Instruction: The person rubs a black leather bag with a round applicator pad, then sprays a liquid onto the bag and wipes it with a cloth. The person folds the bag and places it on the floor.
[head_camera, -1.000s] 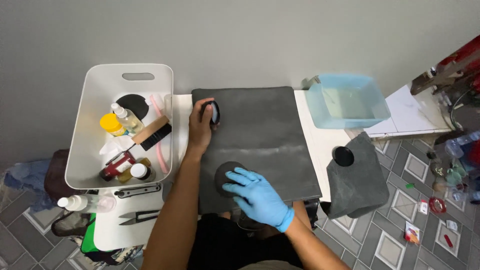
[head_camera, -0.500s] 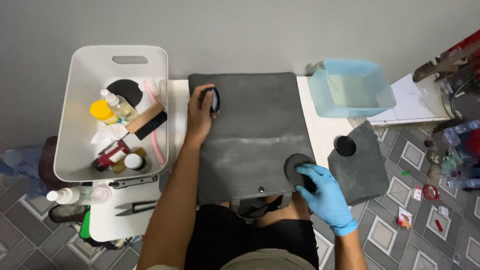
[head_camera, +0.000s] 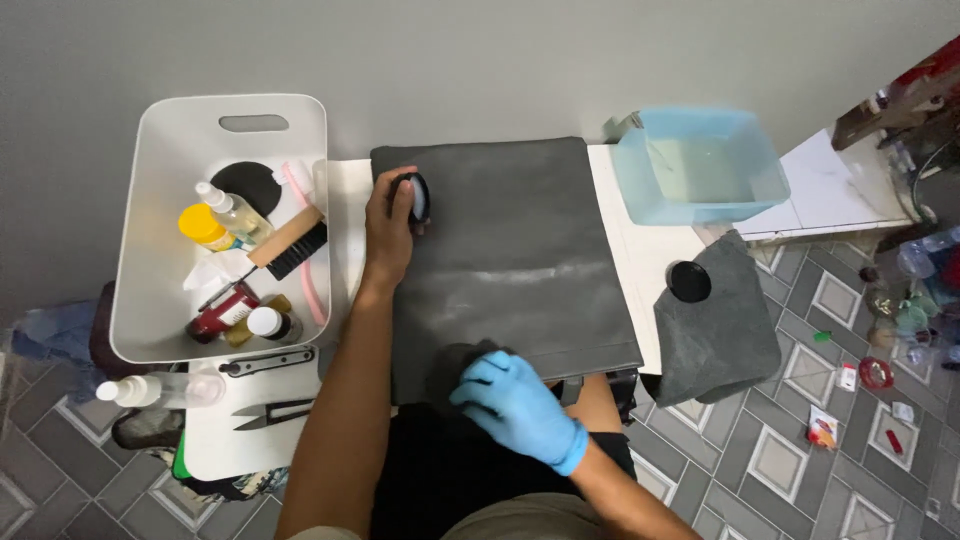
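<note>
- On the worktop (head_camera: 620, 260), from the head view, your left hand (head_camera: 388, 222) grips a small round tin (head_camera: 416, 196) at the dark grey bag's (head_camera: 510, 250) upper left corner.
- Your gloved right hand (head_camera: 515, 405) presses a dark pad (head_camera: 462, 362) flat on the bag's near edge, fingers curled over it.
- White basket (head_camera: 160, 250) sits just left.

Things lying around my work spot

At the left of the frame my white tub (head_camera: 140, 250) holds a yellow-capped bottle (head_camera: 205, 226), a spray bottle (head_camera: 232, 208), a wooden brush (head_camera: 291, 242) and a red bottle (head_camera: 222, 311). Below it lie snips (head_camera: 272, 412) and another spray bottle (head_camera: 160, 389). At the upper right sits a pale blue basin (head_camera: 700, 170); under it a grey cloth (head_camera: 715, 335) carries a round black lid (head_camera: 688, 282).
</note>
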